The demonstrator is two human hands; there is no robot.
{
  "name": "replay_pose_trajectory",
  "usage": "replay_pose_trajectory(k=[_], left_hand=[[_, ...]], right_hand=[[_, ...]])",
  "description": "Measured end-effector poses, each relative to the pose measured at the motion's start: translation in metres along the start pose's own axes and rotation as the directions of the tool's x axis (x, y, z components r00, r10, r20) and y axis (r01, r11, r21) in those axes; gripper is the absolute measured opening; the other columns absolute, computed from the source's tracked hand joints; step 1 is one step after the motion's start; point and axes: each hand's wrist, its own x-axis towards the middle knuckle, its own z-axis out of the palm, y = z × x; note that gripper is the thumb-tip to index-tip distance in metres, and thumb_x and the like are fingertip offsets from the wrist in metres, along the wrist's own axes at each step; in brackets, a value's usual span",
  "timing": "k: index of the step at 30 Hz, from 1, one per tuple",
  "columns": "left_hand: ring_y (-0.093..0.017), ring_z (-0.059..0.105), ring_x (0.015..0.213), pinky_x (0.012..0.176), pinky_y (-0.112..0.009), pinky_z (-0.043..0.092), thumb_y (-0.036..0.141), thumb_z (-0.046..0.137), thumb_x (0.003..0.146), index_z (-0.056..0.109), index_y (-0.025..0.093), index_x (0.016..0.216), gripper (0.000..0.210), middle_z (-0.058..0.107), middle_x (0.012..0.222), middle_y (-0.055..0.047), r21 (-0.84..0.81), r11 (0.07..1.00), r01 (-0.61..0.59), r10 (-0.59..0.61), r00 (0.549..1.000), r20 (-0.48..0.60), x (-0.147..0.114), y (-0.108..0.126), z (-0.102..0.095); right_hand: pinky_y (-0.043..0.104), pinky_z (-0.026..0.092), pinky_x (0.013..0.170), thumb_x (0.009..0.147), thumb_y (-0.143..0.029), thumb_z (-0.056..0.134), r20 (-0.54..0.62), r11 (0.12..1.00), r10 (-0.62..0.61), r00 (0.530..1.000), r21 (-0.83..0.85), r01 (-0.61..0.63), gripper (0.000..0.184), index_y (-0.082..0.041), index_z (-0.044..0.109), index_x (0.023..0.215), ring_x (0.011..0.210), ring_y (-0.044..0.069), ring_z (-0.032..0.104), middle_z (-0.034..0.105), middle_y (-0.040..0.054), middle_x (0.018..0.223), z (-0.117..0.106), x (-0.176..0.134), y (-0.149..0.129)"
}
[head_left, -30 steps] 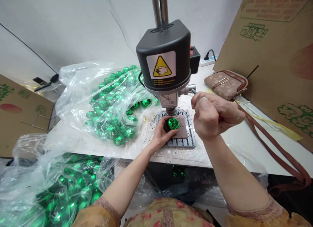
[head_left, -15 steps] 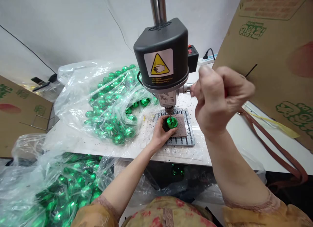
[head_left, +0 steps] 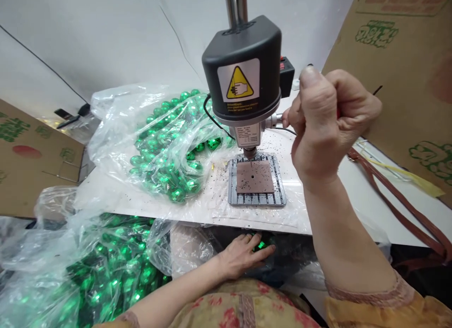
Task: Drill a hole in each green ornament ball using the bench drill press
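My right hand [head_left: 323,123] is closed round the feed handle of a small black bench drill press [head_left: 242,69]. A bit of red handle shows behind the fingers. My left hand [head_left: 243,255] is below the table's front edge, its fingers spread over a shiny green faceted ball [head_left: 261,244] in the dark space there; whether they touch it is hard to see. Under the drill chuck [head_left: 250,152] and its thin bit, a brown square board [head_left: 259,184] with one small hole lies on the slotted grey base plate [head_left: 231,196]. No ball is on the board.
Clear plastic bags of green balls lie on the table [head_left: 165,189] and lower left [head_left: 116,271]. Dark shavings litter the base. Cardboard boxes stand at left [head_left: 31,158] and right [head_left: 399,88]. A brown strap [head_left: 395,210] lies at the right.
My left hand has moved from the board down below the table edge, taking the green ball off the board. My right hand has stayed on the handle. The view has shifted slightly.
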Motion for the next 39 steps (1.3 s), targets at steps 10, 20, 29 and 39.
replay_pose_trajectory(k=[10,20,29,39], left_hand=[[-0.022,0.071,0.088,0.081,-0.036,0.058,0.012,0.046,0.096,0.067,0.02,0.115,0.029,0.075,0.1,-0.01,-0.07,0.789,0.61,-0.531,0.621,-0.576,0.086,-0.158,-0.097],[-0.033,0.067,0.114,0.101,-0.04,0.049,0.015,0.072,0.078,0.073,0.019,0.124,0.046,0.075,0.117,-0.013,-0.065,0.51,0.858,-0.851,0.491,-0.186,0.136,-0.276,-0.114],[-0.014,0.063,0.067,0.064,-0.025,0.051,0.028,0.062,0.087,0.068,0.022,0.117,0.031,0.069,0.087,-0.002,-0.62,0.385,0.684,-0.917,0.359,-0.174,0.108,-0.23,-0.128],[-0.01,0.063,0.067,0.058,-0.02,0.05,0.04,0.09,0.067,0.065,0.02,0.121,0.063,0.069,0.089,-0.001,-0.969,-0.112,0.221,-0.861,0.466,0.205,0.092,-0.146,-0.137]], right_hand=[[0.031,0.028,0.046,0.091,-0.029,0.063,-0.017,0.999,0.007,1.0,0.043,-0.006,0.05,-0.022,0.03,0.054,0.044,0.008,0.037,0.028,-0.0051,0.049,-0.002,0.0,0.004],[0.033,0.028,0.044,0.092,-0.03,0.063,0.0,1.0,-0.006,1.0,0.024,0.006,0.05,-0.022,0.029,0.056,0.043,0.008,0.036,0.028,-0.0048,0.048,-0.003,-0.001,0.004],[0.034,0.029,0.047,0.091,-0.04,0.064,-0.001,0.999,0.019,1.0,0.032,-0.019,0.048,-0.024,0.035,0.056,0.045,0.01,0.036,0.03,-0.0038,0.049,-0.003,-0.003,0.003],[0.036,0.029,0.051,0.09,-0.047,0.064,-0.004,0.997,0.053,0.999,0.05,-0.053,0.047,-0.024,0.04,0.056,0.049,0.012,0.036,0.031,-0.0024,0.05,-0.004,-0.005,0.007]])
